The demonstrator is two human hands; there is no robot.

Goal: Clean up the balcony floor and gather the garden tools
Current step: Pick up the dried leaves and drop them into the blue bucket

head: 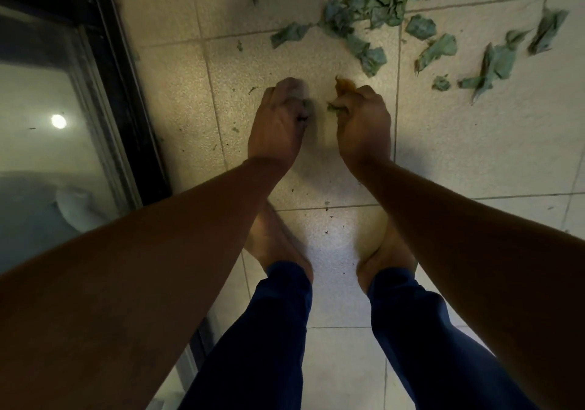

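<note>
Leaves litter the tiled floor (glass door alongside); both hands clutch leaf scraps.

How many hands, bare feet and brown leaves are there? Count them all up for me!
Hands: 2, the left hand gripping a green scrap, and the right hand.
Bare feet: 2, the left foot and the right foot.
Brown leaves: 1, the brown leaf held in the right hand's fingers.
Total: 5.
</note>
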